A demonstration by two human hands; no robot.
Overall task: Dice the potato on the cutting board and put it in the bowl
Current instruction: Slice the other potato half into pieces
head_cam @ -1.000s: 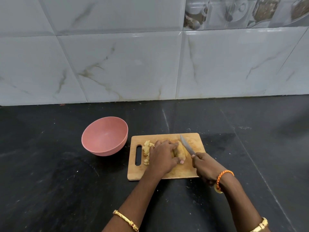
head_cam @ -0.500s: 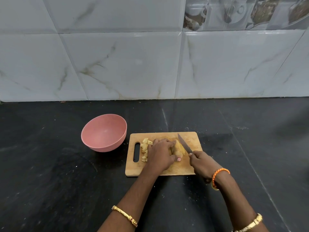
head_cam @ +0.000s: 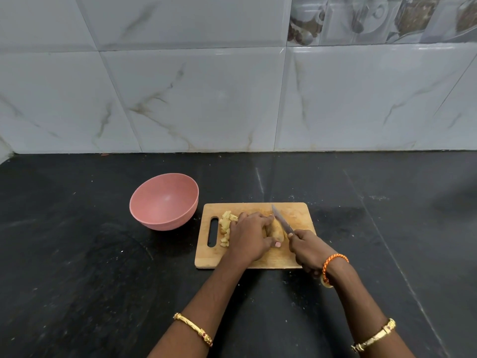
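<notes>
Head camera is showing my left hand (head_cam: 249,235) curling over the brown-skinned potato piece (head_cam: 275,228) mid-board on the rectangular wooden cutting board (head_cam: 299,215), while my right hand (head_cam: 307,250) is gripping the steel-bladed knife (head_cam: 281,220) at its 3 o'clock. Pale yellow diced potato cubes (head_cam: 225,226) are lying at 9 o'clock, the round pink bowl (head_cam: 165,201) sitting beyond at 10.

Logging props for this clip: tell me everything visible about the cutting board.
The cutting board is a light wooden rectangle with rounded corners and a slot handle at its left end. It lies flat on the black counter, just right of the pink bowl. Diced potato pieces lie near the slot. The left hand holds the uncut potato on it; the right hand holds a knife over it.
</notes>
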